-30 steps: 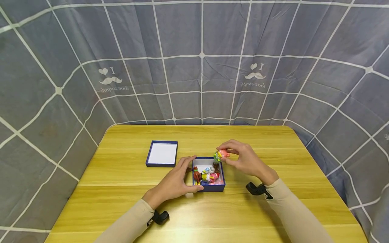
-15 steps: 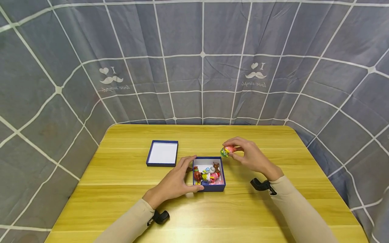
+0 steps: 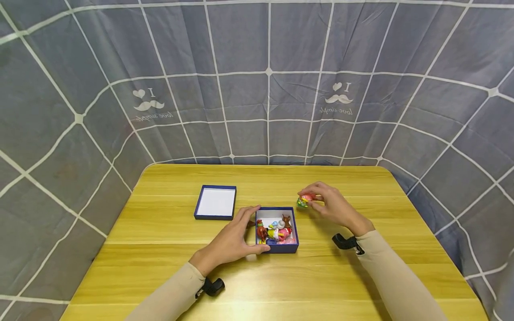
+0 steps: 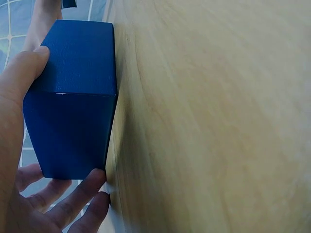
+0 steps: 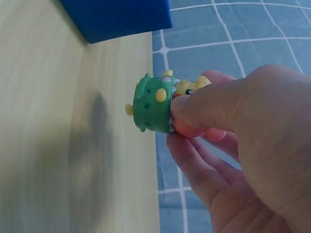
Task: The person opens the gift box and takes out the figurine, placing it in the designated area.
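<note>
A small open blue box (image 3: 281,249) with a white inside stands on the table, several toy figurines lying in it. Among them are a brown one (image 3: 287,220) with ears at the back right and a pink and yellow one (image 3: 283,234) across the middle. My left hand (image 3: 226,245) grips the box from the left, thumb (image 4: 30,68) on the near side and fingers toward the far side. To the box's right, my right hand (image 3: 335,208) pinches a green and pink toy figurine (image 5: 153,104) with yellow spots, held over the table with its green end facing the wood.
Behind and left of the box lies a blue square lid (image 3: 217,203), its white inside facing up. A grey curtain (image 3: 241,98) with white lines surrounds the wooden table (image 3: 257,285) at the back and sides.
My right hand has moved the green and pink toy figurine rightward, from over the box's back right corner to beside it, then slightly lower. My left hand stays at the box.
</note>
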`<state>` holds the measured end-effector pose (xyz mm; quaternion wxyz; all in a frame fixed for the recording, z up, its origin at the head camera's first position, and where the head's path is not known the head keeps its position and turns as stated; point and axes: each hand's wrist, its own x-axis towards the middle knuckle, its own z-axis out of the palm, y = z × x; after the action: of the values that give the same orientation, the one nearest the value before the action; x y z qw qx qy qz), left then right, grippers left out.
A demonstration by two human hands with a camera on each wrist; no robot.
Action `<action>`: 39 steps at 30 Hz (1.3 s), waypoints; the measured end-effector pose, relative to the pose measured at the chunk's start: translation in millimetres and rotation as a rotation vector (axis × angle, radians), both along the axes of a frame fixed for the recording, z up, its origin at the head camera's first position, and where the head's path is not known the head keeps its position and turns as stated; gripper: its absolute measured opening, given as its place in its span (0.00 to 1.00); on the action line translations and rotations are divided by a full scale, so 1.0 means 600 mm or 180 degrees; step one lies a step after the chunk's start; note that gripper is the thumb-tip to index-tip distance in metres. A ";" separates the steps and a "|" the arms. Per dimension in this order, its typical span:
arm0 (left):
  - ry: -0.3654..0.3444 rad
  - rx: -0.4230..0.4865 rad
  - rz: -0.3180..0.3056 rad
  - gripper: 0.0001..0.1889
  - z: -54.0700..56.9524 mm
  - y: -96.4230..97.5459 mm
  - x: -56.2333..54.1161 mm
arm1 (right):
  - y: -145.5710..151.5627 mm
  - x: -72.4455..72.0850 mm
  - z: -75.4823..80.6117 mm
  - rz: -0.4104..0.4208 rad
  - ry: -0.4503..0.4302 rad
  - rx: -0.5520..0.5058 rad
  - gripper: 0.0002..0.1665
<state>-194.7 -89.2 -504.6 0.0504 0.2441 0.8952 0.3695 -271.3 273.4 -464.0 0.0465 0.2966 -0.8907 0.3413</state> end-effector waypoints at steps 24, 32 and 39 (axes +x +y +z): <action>-0.0010 0.0045 0.0000 0.63 0.005 0.004 0.000 | 0.006 -0.020 -0.033 0.0028 -0.0127 0.0185 0.27; -0.0031 0.0023 0.0006 0.62 0.005 0.003 0.000 | 0.007 -0.017 -0.028 0.0064 -0.0197 0.0200 0.28; -0.0003 0.0026 0.0011 0.63 0.005 0.003 -0.002 | 0.009 -0.016 -0.024 0.0038 -0.0126 0.0301 0.31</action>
<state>-195.9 -87.4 -501.4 0.0492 0.2426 0.8940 0.3734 -280.7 278.9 -478.3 0.0127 0.2970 -0.9048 0.3049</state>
